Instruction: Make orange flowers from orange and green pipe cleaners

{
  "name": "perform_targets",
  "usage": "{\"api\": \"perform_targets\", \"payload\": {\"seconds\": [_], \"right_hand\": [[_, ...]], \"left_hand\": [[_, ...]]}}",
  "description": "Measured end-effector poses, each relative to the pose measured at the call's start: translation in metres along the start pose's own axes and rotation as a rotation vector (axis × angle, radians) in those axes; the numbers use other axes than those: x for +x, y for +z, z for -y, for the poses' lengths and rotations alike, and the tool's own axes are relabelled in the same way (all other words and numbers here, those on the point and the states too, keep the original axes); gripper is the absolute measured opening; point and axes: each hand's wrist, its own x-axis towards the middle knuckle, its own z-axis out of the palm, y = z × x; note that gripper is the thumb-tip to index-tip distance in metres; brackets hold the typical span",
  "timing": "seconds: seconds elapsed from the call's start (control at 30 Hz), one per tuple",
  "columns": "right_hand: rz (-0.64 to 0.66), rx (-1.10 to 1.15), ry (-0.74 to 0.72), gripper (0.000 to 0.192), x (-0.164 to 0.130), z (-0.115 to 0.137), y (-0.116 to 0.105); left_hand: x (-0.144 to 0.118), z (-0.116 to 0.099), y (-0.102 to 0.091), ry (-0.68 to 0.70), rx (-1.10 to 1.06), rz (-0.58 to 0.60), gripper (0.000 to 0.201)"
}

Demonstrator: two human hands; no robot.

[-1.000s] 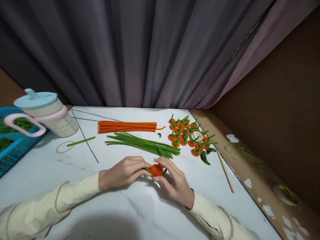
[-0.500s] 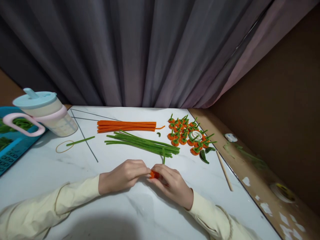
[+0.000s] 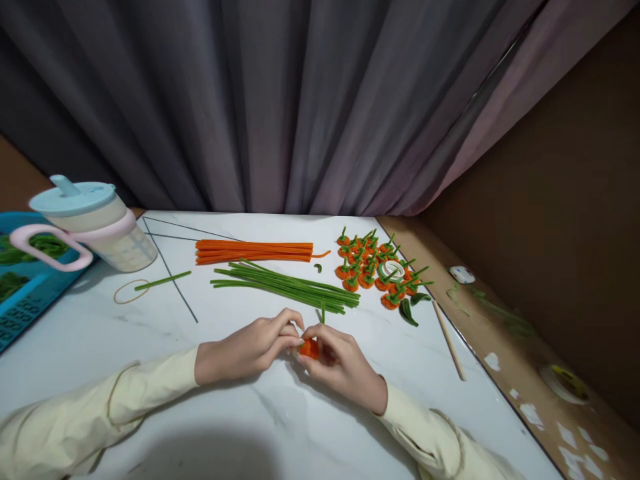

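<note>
My right hand (image 3: pixel 347 363) is closed around a small orange pipe-cleaner pumpkin (image 3: pixel 310 349), its thumb and fingers on either side. A green pipe-cleaner stem (image 3: pixel 323 312) sticks up behind the right fingers. My left hand (image 3: pixel 255 348) pinches at the left edge of the same pumpkin, thumb against it and index finger bent. The fingers hide much of the piece. Just beyond the hands lies a bundle of green pipe cleaners (image 3: pixel 285 287), and behind it a bundle of orange pipe cleaners (image 3: pixel 255 252).
Several small orange pumpkins with green stems (image 3: pixel 367 257) cluster at the back right around a tape roll (image 3: pixel 393 270). Green leaves (image 3: pixel 408 312) and a wooden stick (image 3: pixel 449 341) lie nearby. On the left stand a lidded cup (image 3: pixel 115 233) and a blue basket (image 3: pixel 30 293).
My left index finger has lifted and bent, and the left grip has shifted slightly. The orange piece shows a little more, and its green stem has tipped slightly left.
</note>
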Motion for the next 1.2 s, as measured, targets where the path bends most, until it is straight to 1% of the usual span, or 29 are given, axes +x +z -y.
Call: {"api": "perform_targets", "payload": {"seconds": [0.13,0.27,0.4,0.47,0.57,0.63,0.67,0.73,0.83,0.87,0.93,1.07,1.2], "right_hand": [[0.060,0.086,0.086,0.014,0.001,0.002,0.002],[0.071,0.145,0.104,0.017,-0.001,0.001,0.001],[0.066,0.190,0.116,0.017,-0.002,0.001,0.000],[0.073,0.202,0.128,0.018,-0.002,0.001,0.001],[0.089,0.216,0.150,0.019,-0.003,0.000,0.003],[0.103,0.252,0.168,0.021,-0.003,-0.001,0.004],[0.106,0.283,0.179,0.021,-0.003,-0.001,0.004],[0.098,0.373,0.204,0.022,-0.003,0.000,0.004],[0.075,0.574,0.243,0.027,-0.003,0.004,0.003],[0.073,0.641,0.257,0.028,-0.003,0.005,0.003],[0.075,0.737,0.277,0.031,-0.003,0.007,0.003],[0.051,0.775,0.279,0.032,-0.003,0.007,0.005],[0.020,0.777,0.264,0.032,-0.002,0.005,0.005]], "left_hand": [[0.001,0.000,-0.001,0.056,0.083,-0.003,0.009],[0.002,0.002,-0.006,0.152,0.200,-0.040,0.014],[0.003,0.002,-0.013,0.180,0.208,-0.030,0.015],[0.003,0.001,-0.017,0.198,0.244,-0.002,0.016],[0.004,0.000,-0.021,0.252,0.371,0.085,0.022],[0.004,-0.002,-0.023,0.262,0.402,0.138,0.025],[0.005,-0.003,-0.023,0.245,0.371,0.153,0.027],[0.006,-0.004,-0.023,0.144,0.210,0.179,0.028],[0.008,-0.002,-0.019,-0.111,-0.197,0.214,0.027],[0.008,-0.001,-0.017,-0.172,-0.326,0.217,0.028],[0.009,0.001,-0.012,-0.230,-0.522,0.218,0.030],[0.007,0.001,-0.006,-0.289,-0.711,0.239,0.031],[0.006,-0.001,-0.003,-0.342,-0.768,0.245,0.030]]}}
